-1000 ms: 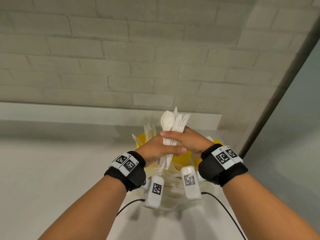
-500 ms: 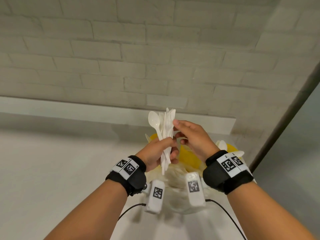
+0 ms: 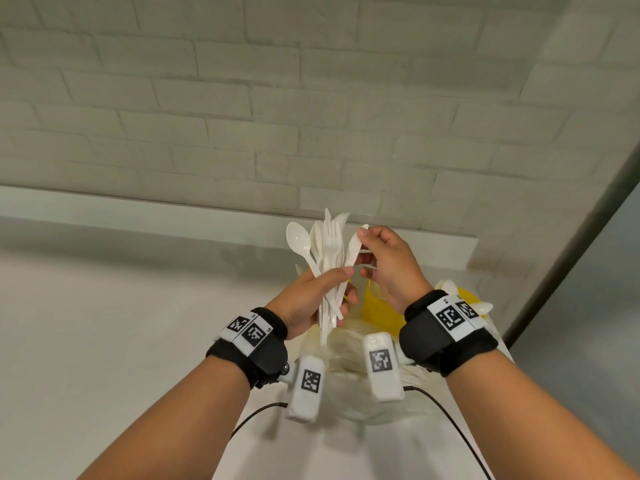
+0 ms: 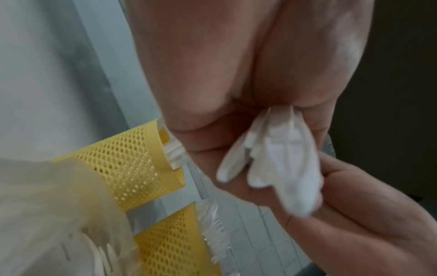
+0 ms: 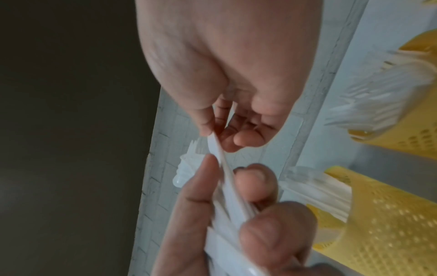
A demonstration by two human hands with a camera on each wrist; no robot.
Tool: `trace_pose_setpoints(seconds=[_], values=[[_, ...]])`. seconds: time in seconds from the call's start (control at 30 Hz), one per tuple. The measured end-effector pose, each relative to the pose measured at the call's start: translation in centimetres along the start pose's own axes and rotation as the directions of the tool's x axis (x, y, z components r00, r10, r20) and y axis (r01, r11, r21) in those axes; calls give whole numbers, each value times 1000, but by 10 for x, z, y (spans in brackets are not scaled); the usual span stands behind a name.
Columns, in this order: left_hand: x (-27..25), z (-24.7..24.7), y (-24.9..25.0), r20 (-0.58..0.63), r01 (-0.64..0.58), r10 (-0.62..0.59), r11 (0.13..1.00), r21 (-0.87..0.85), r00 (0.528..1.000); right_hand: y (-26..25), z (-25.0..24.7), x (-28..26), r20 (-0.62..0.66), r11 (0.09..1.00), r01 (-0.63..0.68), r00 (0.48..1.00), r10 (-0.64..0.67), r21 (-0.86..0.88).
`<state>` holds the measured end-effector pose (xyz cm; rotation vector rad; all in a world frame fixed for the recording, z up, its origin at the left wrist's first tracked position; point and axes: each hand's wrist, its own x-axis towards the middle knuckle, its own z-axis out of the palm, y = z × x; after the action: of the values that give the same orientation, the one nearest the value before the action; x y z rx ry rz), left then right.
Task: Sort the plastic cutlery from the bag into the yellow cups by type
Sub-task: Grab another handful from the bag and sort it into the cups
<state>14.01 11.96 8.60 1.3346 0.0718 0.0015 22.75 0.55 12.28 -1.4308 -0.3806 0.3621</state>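
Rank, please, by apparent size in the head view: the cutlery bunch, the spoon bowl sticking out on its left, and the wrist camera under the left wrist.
1. Cutlery bunch, held in the left hand.
2. Wrist camera; it sits nearer the lens, so it may look bigger than it is.
3. Spoon bowl.

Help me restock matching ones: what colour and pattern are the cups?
Yellow cups, with a perforated mesh wall and a solid rim band. The left wrist view shows it best.

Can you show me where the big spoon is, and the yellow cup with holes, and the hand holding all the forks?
spoon (image 3: pixel 298 241): head view, on its bowl.
yellow cup (image 4: pixel 127 160): left wrist view, on its mesh wall.
left hand (image 3: pixel 311 299): head view, on its back; it grips the cutlery bundle (image 3: pixel 330 258).
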Motion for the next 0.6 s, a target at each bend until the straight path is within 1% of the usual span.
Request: trace_pose_setpoints(seconds=[0.07, 0.13, 0.2, 0.3, 0.33, 0.37, 0.47, 0.53, 0.6], values=[[1, -1, 1, -31, 0, -1, 1000, -24, 1000, 2, -1, 2, -43, 1000, -22, 999, 21, -16], [3, -2, 0, -55, -10, 9, 999, -32, 998, 4, -1, 2, -37, 997, -25, 999, 22, -69], [3, -1, -1, -56, -23, 21, 999, -40, 998, 5, -2, -1, 49, 992, -23, 998, 29, -122], [3, -2, -1, -53, -34, 33, 999, -26, 998, 7, -5, -4, 240, 988, -21, 969, 58, -154], [3, -3, -1, -66, -28, 26, 999, -17, 998, 7, -6, -4, 254, 988, -20, 965, 58, -150], [2, -4, -1, -86, -17, 16, 1000, -10, 996, 6, -6, -2, 232, 989, -16, 971, 50, -145], [0, -9, -4, -139, 10, -15, 999, -39, 990, 3, -6, 5, 86, 992, 18, 996, -7, -128], [-3, -14, -8, -173, 21, -33, 997, -71, 984, 0, -4, 12, -3, 991, 68, 998, -69, -112], [-5, -21, -13, -229, 25, -44, 996, -87, 972, -4, -2, 19, -76, 987, 126, 988, -133, -98]])
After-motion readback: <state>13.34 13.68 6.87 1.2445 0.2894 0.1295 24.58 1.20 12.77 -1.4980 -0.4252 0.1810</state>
